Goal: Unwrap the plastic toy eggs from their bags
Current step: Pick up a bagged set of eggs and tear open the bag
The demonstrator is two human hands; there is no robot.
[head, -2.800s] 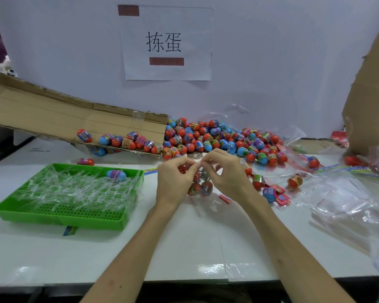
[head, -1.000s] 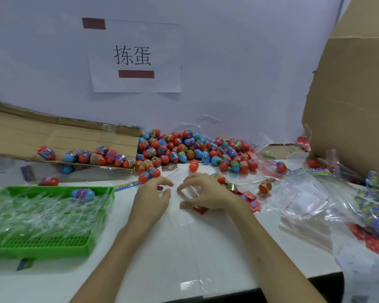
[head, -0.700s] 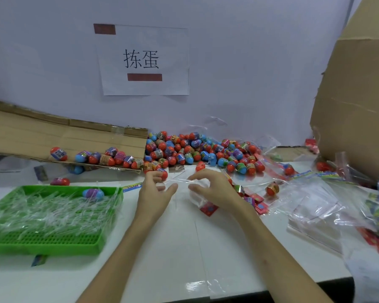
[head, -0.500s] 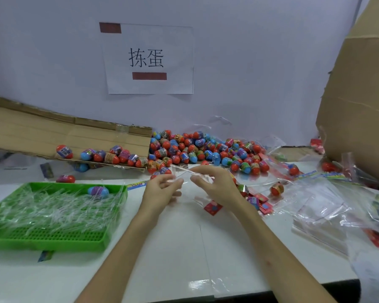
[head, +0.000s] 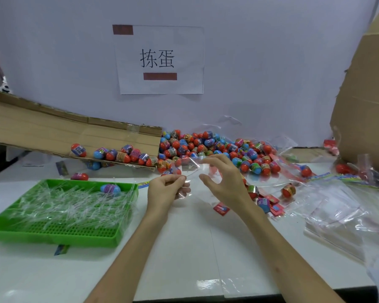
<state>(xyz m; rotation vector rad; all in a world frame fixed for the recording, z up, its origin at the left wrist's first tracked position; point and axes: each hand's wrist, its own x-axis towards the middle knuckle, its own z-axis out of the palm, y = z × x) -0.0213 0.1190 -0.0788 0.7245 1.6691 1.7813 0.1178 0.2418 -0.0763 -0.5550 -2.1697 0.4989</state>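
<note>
Fingers: left hand (head: 165,190) pinches clear bag (head: 189,169); right hand (head: 224,182) curls round its far edge.
Toy eggs (head: 206,147): piled beyond, on tabletop (head: 184,248).

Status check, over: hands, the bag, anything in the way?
Left hand pinching clear bag. Right hand at its top edge, grip unclear. No egg visible inside. Egg pile close behind.

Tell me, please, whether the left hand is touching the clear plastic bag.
Touching. The head view shows the left hand pinching a corner of the clear plastic bag between thumb and fingers, with no gap.
</note>
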